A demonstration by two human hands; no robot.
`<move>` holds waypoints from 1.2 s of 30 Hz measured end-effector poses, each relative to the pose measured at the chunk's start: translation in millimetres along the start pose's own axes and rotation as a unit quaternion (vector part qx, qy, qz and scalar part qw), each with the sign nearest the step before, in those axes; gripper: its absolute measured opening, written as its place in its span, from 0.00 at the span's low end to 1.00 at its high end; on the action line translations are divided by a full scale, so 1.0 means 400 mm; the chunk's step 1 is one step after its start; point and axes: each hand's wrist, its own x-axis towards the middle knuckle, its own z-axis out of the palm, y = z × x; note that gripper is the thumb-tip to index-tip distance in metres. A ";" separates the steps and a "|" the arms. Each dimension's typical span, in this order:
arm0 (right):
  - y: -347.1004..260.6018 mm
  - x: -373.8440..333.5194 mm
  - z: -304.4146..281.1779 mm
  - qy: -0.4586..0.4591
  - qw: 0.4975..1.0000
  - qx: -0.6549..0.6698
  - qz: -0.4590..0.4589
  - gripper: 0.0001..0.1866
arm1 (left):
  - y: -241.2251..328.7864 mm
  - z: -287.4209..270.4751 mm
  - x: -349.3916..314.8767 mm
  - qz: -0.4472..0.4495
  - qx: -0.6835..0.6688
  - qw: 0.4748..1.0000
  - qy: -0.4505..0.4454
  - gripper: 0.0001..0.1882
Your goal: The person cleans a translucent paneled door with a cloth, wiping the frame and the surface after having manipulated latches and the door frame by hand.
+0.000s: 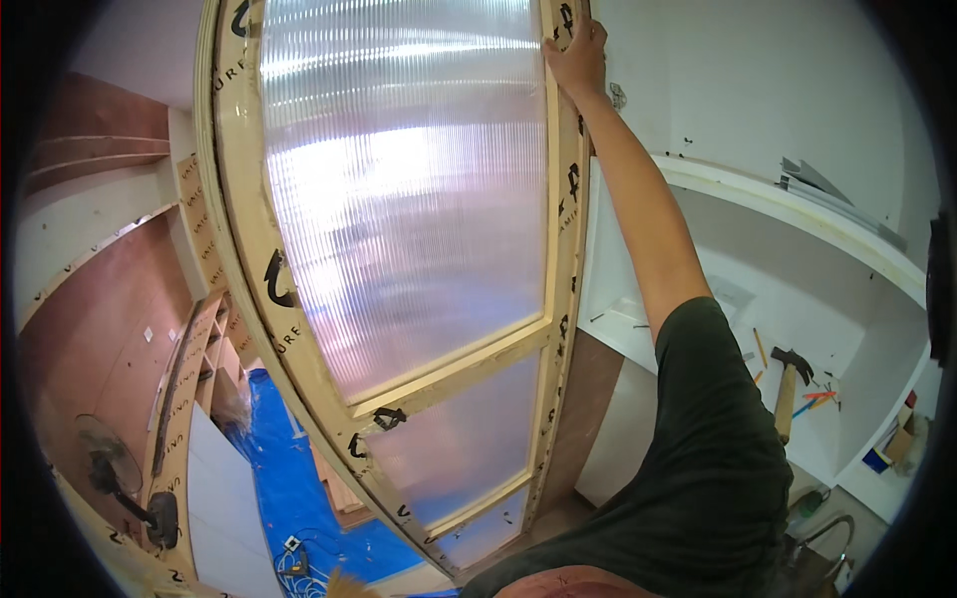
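Note:
My right hand [579, 62] reaches up to the right edge of a tall framed door panel [454, 367]. Its thumb lies on the front of the frame, and the fingers close round the outer edge. The panel leans across the middle of the view. Its frame is covered in a yellowish protective film with black print, and ribbed translucent glass [409, 199] fills the upper part. Smaller glass panes [459, 439] sit lower down. My right arm, in a dark green sleeve, runs up from the lower right. My left hand does not show.
To the right, a hammer [788, 399] and several pencils lie in a white cabinet [738, 214], with grey strips [832, 194] on its top. A blue sheet [289, 458] covers floor at left, with tangled cables [304, 578]. A fan [125, 488] stands at far left.

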 end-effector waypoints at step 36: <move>0.041 -0.028 0.071 0.003 0.987 -0.156 -0.043 0.33 | 0.082 0.075 0.072 0.024 0.030 0.999 -0.039 0.20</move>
